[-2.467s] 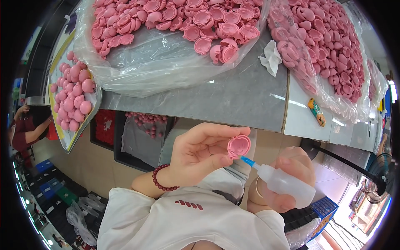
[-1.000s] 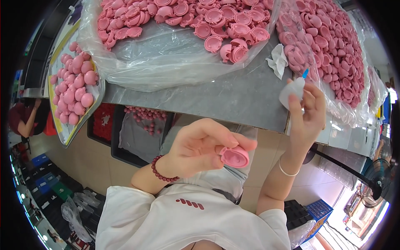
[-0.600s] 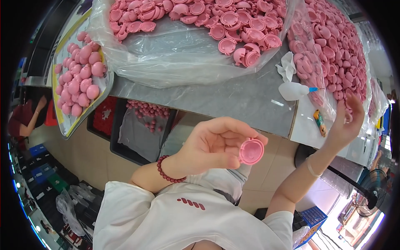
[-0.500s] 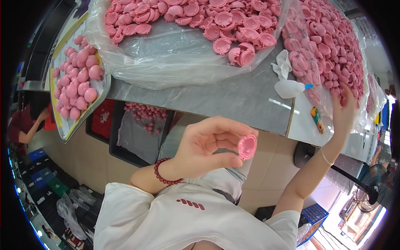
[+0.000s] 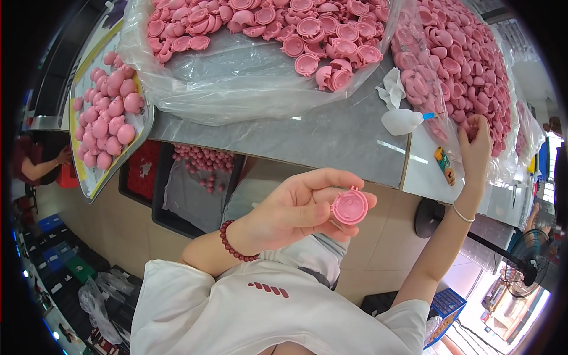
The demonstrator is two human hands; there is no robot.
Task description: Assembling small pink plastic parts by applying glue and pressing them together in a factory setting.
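Observation:
Between the thumb and fingers of my left hand (image 5: 296, 204) is a pink plastic half shell (image 5: 350, 206), its round hollow side facing up and small tabs on its rim. My left hand is in front of my body, short of the table edge. My right hand (image 5: 477, 145) reaches to the near edge of the right-hand heap of pink half shells (image 5: 473, 77). Its fingers are curled closed around a pink half shell (image 5: 471, 131), partly hidden by the fingers.
A plastic bag (image 5: 236, 97) with more half shells lies on the grey table (image 5: 331, 133). At left, a tray (image 5: 141, 133) carries closed pink balls. A white squeeze bottle (image 5: 401, 121), crumpled tissue (image 5: 391, 89) and a small yellow-green tube (image 5: 444, 165) lie near my right arm. Below stands a dark bin (image 5: 158, 201).
My left hand has turned the half shell so its hollow faces up more fully. My right hand's fingers have closed in at the edge of the heap.

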